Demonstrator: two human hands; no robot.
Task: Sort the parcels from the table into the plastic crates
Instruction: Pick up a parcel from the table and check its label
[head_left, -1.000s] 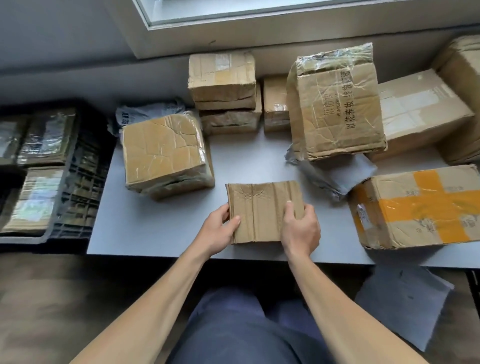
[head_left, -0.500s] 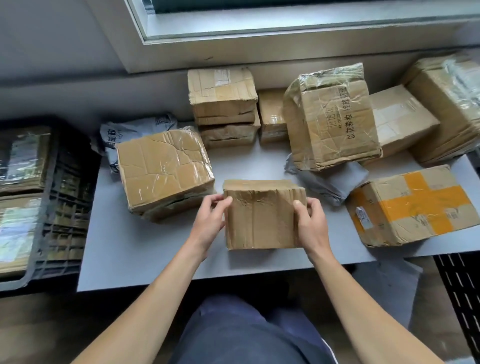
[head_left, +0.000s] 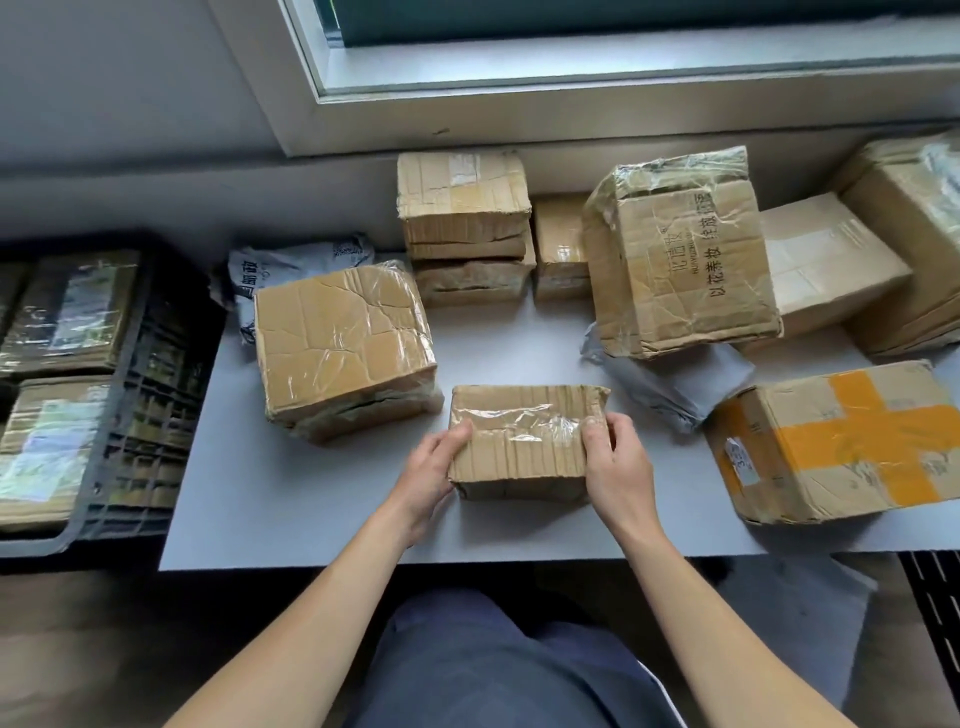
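Table: grey table (head_left: 311, 493) under a window ledge, crowded with cardboard parcels; a wrapped box (head_left: 343, 348) left of centre; a stack (head_left: 462, 218) behind it; a printed box (head_left: 680, 260) on a grey mailer (head_left: 675, 384); an orange-taped box (head_left: 841, 441) at the right.
Crate: black plastic crate (head_left: 140, 415) just left of the table, already holding flat parcels; a dark grid at the lower right edge is too cropped to name.
Small box: the small box (head_left: 524, 447) is at the near middle of the table, between both hands, tilted so a taped face looks up; I cannot tell whether its lower edge rests on the table.
Left hand: the left hand (head_left: 431, 478) grips the box's left end, thumb on top, fingers beneath.
Right hand: the right hand (head_left: 618, 467) grips the right end, fingers curled over the corner.
Change: within the last second the box has gone from lying flat, to standing on edge, to rolled with its shiny taped face upward; both hands have moved from the near edge to the ends.
Meaning: probably a turn to find a label before choosing a crate; this box is not yet sorted, and many parcels remain.
Earlier frame: half a second ago a plain ribbed face stood toward the camera; now tape glare shows and the box sits lower; the other parcels have not moved.
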